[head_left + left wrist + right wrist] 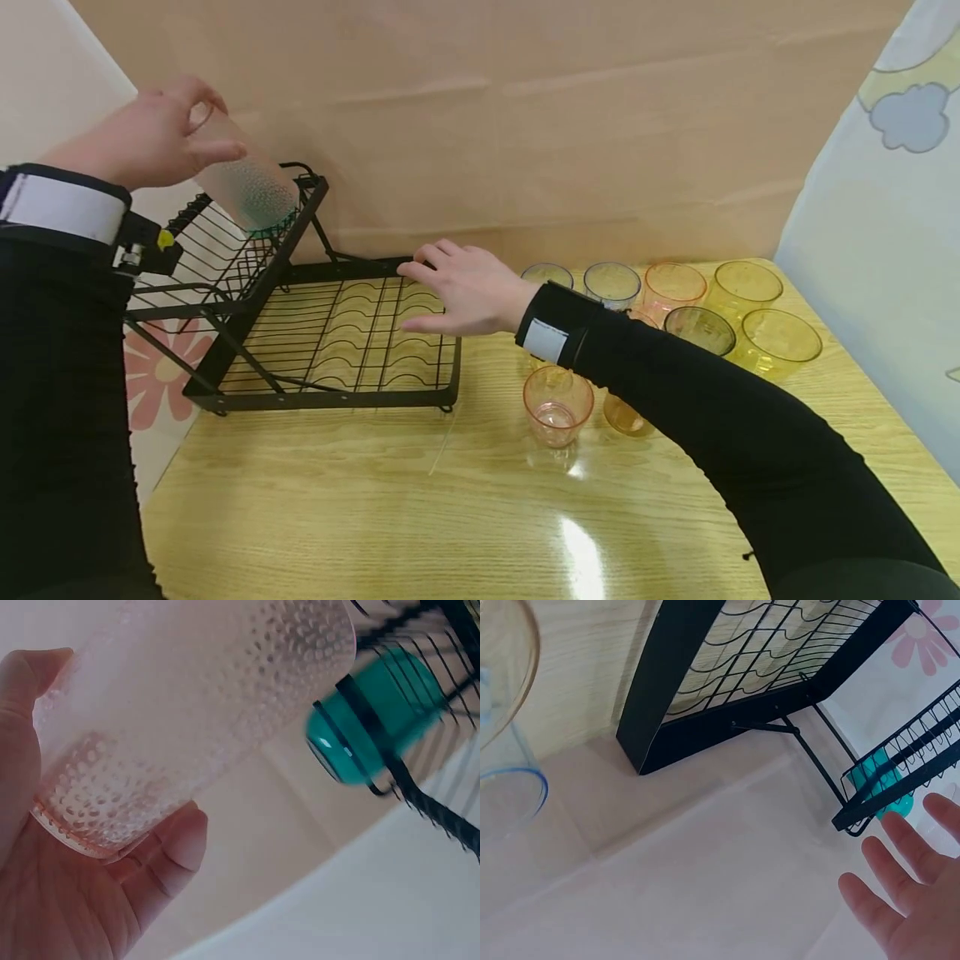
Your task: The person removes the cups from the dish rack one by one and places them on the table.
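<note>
My left hand (153,137) grips a pale pink, bumpy-textured drinking glass (243,167) at its base end, thumb and fingers on either side. The glass tilts down to the right over the raised tier of a black wire dish rack (337,400). In the left wrist view, a teal cup (356,731) sits in the wire holder at that tier's end, below the glass's far end. My right hand (472,292) holds nothing; its fingers are spread above the back right corner of the rack's lower tier.
Several coloured glasses stand on the wooden table (337,508) at the right, including a yellow glass (780,337) and a pink glass (557,408) nearer the front. My right forearm passes over some of them. A brown backdrop (525,125) rises behind the rack.
</note>
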A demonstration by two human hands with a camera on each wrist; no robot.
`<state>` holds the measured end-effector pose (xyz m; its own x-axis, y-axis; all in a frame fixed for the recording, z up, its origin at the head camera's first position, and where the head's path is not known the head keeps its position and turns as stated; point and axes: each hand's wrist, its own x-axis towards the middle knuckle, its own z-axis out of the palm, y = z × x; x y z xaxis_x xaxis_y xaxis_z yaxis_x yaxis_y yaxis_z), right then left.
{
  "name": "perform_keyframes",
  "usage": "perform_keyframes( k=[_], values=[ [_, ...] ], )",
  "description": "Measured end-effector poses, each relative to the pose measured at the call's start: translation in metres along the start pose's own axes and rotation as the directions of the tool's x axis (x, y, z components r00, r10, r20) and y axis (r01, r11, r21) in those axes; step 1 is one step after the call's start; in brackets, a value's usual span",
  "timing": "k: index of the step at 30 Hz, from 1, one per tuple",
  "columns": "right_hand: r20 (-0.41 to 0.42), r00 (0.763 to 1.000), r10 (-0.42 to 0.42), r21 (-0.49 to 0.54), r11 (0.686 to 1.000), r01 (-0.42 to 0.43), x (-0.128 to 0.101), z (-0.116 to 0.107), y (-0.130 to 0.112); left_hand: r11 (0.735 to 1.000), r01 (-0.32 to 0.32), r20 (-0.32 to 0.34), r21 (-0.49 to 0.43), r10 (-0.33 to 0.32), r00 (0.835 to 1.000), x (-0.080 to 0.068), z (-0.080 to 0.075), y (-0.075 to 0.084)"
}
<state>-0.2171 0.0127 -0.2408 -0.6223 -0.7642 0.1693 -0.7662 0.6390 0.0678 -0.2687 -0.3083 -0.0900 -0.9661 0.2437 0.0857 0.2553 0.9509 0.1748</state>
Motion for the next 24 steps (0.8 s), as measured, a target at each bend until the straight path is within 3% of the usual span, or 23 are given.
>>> perform_keyframes(
  k=[7, 11, 19, 24],
  values=[
    [0.004, 0.998, 0.061, 0.081, 0.995, -0.061, -0.002, 0.007, 0.0, 0.993, -0.087, -0.016, -0.078, 0.086, 0.996, 0.001, 0.012, 0.031],
    [0.017, 0.991, 0.134, 0.177, 0.975, -0.135, -0.008, 0.013, 0.002, 0.983, -0.139, 0.006, -0.119, 0.141, 0.99, 0.002, 0.021, 0.048],
    [0.01, 0.959, 0.283, 0.444, 0.858, -0.258, -0.024, 0.021, 0.007, 0.939, -0.259, 0.038, -0.225, 0.274, 0.961, 0.007, 0.044, 0.074],
    [-0.004, 0.944, 0.33, 0.56, 0.783, -0.271, -0.034, 0.024, 0.012, 0.923, -0.272, 0.066, -0.272, 0.3, 0.951, 0.007, 0.065, 0.088]
  ],
)
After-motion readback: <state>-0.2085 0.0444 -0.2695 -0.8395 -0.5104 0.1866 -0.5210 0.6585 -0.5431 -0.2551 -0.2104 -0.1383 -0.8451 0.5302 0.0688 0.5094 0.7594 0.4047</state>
